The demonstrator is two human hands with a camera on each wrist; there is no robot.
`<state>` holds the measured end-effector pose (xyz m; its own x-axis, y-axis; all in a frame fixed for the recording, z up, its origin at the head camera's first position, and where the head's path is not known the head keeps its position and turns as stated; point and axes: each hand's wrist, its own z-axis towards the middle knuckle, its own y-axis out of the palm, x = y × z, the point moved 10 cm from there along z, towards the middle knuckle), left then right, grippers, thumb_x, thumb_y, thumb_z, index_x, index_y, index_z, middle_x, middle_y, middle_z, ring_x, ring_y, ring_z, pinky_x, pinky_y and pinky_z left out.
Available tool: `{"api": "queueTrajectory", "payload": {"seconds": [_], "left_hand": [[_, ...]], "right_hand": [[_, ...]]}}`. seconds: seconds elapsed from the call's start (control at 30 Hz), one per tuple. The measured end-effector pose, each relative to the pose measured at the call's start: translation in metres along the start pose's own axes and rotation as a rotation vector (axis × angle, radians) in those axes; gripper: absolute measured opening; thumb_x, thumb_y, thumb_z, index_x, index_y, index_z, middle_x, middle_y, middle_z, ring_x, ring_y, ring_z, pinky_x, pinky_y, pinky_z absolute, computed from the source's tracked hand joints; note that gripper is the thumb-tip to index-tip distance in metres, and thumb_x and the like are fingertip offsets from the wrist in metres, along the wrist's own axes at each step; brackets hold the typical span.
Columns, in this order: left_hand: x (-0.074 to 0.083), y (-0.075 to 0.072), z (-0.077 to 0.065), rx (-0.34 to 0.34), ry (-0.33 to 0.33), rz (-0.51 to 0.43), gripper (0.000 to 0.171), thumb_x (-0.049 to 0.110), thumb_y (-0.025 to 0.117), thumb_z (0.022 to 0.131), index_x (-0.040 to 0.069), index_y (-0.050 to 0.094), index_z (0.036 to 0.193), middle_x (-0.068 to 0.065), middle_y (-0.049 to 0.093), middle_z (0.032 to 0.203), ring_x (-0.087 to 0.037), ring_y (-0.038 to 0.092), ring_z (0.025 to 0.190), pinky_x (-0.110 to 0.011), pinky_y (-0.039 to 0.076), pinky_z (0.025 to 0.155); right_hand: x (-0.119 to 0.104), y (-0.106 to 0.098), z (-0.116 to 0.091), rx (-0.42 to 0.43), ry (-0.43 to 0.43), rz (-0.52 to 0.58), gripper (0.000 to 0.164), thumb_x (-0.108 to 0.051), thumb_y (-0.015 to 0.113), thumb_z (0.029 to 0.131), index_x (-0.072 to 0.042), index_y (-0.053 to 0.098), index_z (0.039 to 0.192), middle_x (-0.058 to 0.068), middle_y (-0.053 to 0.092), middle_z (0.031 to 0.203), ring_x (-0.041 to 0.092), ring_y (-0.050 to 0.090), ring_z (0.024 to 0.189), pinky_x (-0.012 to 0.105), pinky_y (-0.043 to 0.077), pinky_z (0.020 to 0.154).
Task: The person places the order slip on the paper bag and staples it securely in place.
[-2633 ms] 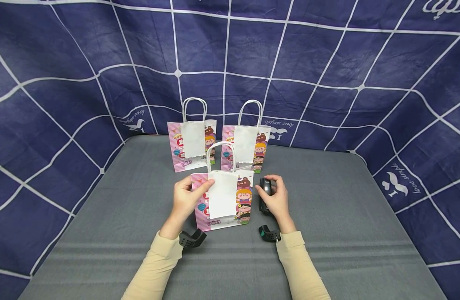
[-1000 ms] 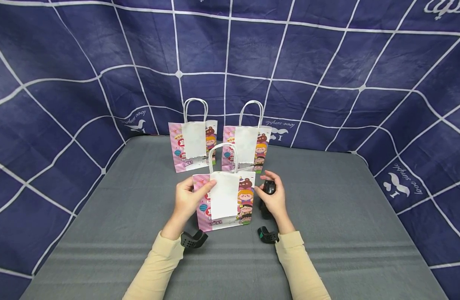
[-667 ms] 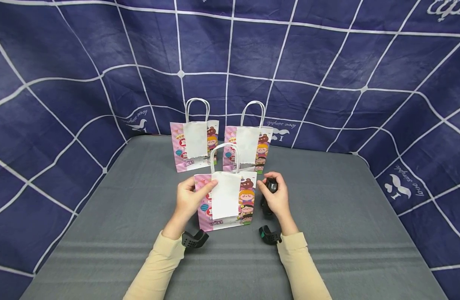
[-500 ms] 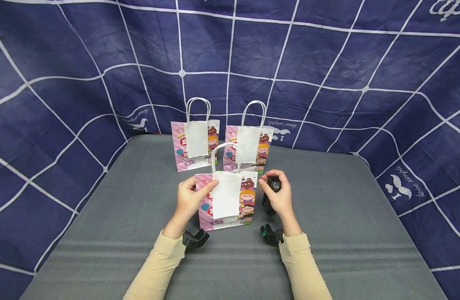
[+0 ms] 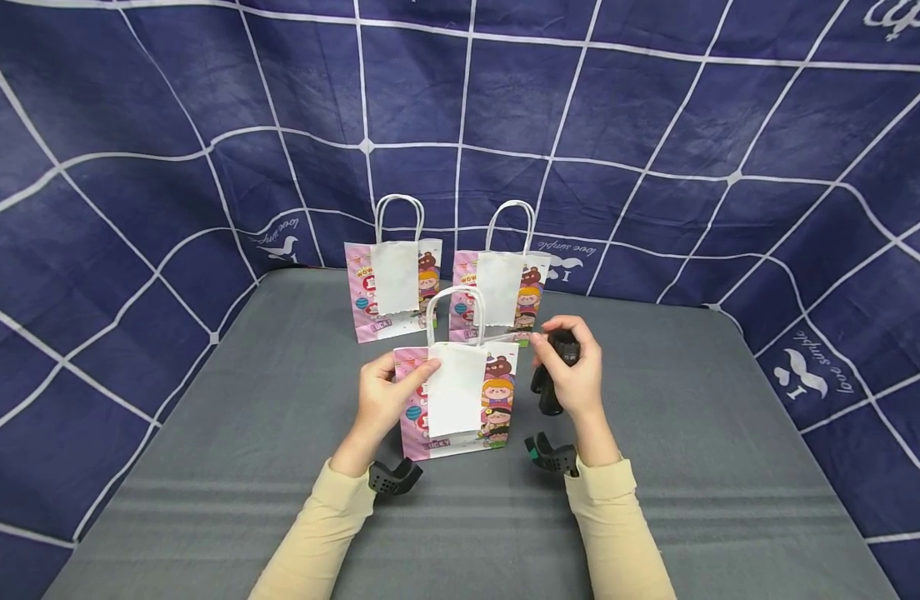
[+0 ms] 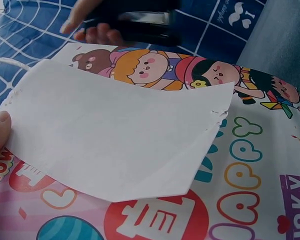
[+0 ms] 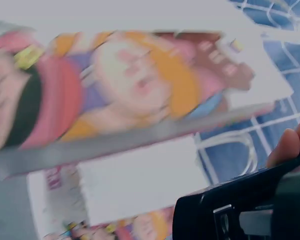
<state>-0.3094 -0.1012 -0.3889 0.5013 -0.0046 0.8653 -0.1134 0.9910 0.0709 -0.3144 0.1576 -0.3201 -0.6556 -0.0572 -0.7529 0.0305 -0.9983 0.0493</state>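
In the head view, a pink and white paper gift bag (image 5: 497, 408) with cartoon figures stands upright, its white twisted handles pointing up. A plain white paper rectangle (image 5: 456, 392) covers the middle of its front. My left hand (image 5: 380, 400) pinches the bag's upper left edge, thumb in front and fingers behind. Just right of the bag, my right hand (image 5: 576, 379) grips a black stapler (image 5: 550, 396), apart from the bag. In the left wrist view the stapler (image 6: 145, 22) is blurred, beyond the bag's cartoon side. The right wrist view shows the stapler's black end (image 7: 205, 215) close up.
Two similar gift bags stand behind, one at the left (image 5: 395, 279) and one at the right (image 5: 497, 287), each with a white paper on its front. A grey cloth (image 5: 692, 433) covers the table. Blue white-lined curtains (image 5: 580, 100) surround it. Black cameras sit on both wrists.
My right hand has moved right and slightly up, away from the front bag's right edge, with the stapler in it. My left hand keeps its pinch. The head view has shifted slightly.
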Motion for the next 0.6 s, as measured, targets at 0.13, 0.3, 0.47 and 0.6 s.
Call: {"api": "queueTrajectory", "payload": {"seconds": [0.13, 0.3, 0.47, 0.6], "left_hand": [[-0.057, -0.008, -0.001, -0.012, 0.052, 0.024, 0.016, 0.018, 0.078, 0.078, 0.011, 0.073, 0.092, -0.004, 0.069, 0.075, -0.014, 0.062, 0.055, -0.027, 0.05, 0.046], [-0.067, -0.009, 0.0, -0.009, 0.049, -0.009, 0.015, 0.013, 0.078, 0.078, 0.008, 0.073, 0.091, -0.006, 0.069, 0.074, -0.015, 0.062, 0.054, -0.027, 0.049, 0.044], [-0.007, 0.0, 0.001, 0.005, 0.041, -0.056, 0.016, 0.013, 0.078, 0.077, 0.001, 0.071, 0.086, -0.009, 0.067, 0.07, -0.014, 0.061, 0.053, -0.026, 0.049, 0.043], [-0.004, 0.002, 0.0, 0.005, 0.046, -0.074, 0.015, 0.014, 0.078, 0.077, 0.004, 0.072, 0.086, -0.007, 0.068, 0.071, -0.012, 0.061, 0.054, -0.024, 0.049, 0.045]], "right_hand": [[-0.013, 0.009, 0.008, -0.028, -0.012, -0.008, 0.013, 0.009, 0.06, 0.085, 0.013, 0.051, 0.093, 0.003, 0.056, 0.072, 0.014, 0.055, 0.054, 0.025, 0.049, 0.053], [-0.026, 0.021, 0.015, -0.046, -0.021, 0.031, 0.012, 0.009, 0.06, 0.084, 0.012, 0.05, 0.09, 0.003, 0.057, 0.074, 0.015, 0.055, 0.053, 0.025, 0.049, 0.051], [-0.037, 0.035, 0.023, -0.082, -0.043, 0.06, 0.012, 0.01, 0.059, 0.083, 0.012, 0.05, 0.09, 0.004, 0.055, 0.076, 0.017, 0.054, 0.052, 0.025, 0.049, 0.051], [-0.044, 0.046, 0.027, -0.104, -0.057, 0.1, 0.012, 0.011, 0.059, 0.082, 0.012, 0.049, 0.088, 0.004, 0.053, 0.077, 0.016, 0.054, 0.052, 0.025, 0.049, 0.051]]}}
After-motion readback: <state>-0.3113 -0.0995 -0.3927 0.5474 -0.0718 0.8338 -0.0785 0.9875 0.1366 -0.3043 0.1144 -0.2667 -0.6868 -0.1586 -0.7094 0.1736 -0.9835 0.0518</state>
